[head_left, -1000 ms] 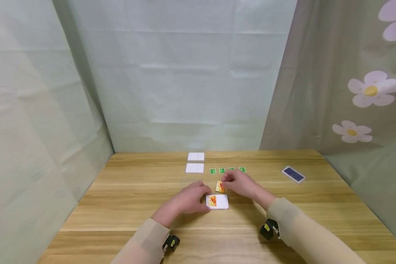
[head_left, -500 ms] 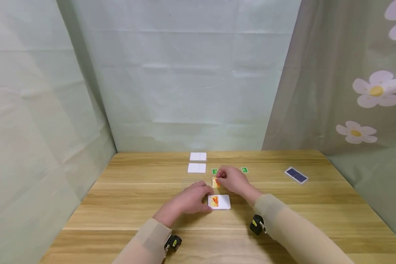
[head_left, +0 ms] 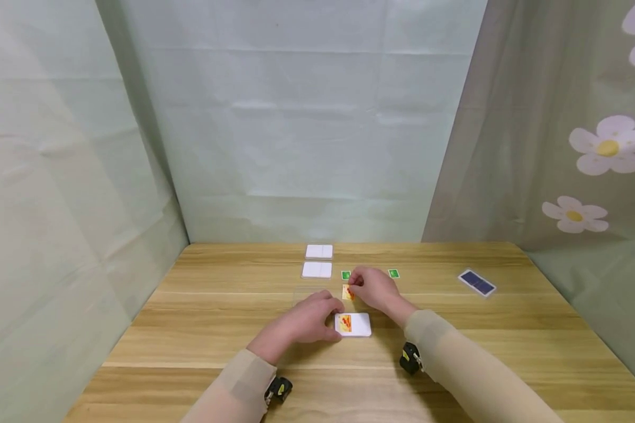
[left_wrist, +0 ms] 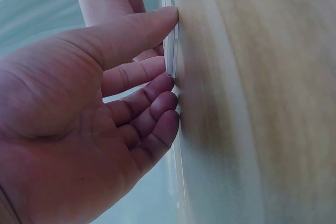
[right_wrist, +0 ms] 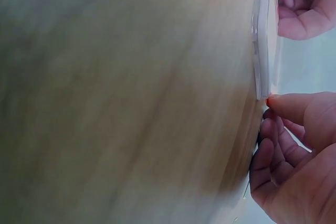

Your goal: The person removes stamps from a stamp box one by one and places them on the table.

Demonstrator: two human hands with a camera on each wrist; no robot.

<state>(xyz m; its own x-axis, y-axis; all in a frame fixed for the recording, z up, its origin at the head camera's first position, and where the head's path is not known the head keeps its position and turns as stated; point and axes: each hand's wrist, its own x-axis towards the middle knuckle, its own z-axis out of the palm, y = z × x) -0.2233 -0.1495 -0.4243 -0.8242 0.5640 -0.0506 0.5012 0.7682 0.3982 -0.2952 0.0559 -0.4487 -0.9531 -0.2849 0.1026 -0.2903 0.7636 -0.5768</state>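
Observation:
In the head view a stack of white cards [head_left: 361, 325] lies near the middle of the table, an orange and yellow picture square on its left half. My left hand [head_left: 311, 320] holds the stack's left end, thumb at the near edge and fingers at the far edge. The left wrist view shows the thumb against the stack's edge [left_wrist: 171, 59]. Just beyond the stack, my right hand [head_left: 376, 288] pinches a small orange and yellow picture card [head_left: 347, 292] by its right side, low over the table or on it; which is unclear.
Beyond the right hand are green squares [head_left: 346, 275] [head_left: 394, 274]; the hand covers the space between them. Two white cards in clear cases [head_left: 316, 269] [head_left: 319, 251] lie at the back. A clear case [head_left: 303, 294] sits behind the left hand, a dark blue card [head_left: 477, 283] at right.
My right hand has carried the picture card left and away from me, to just in front of the green squares, and now hides the middle ones. The left hand stays on the stack.

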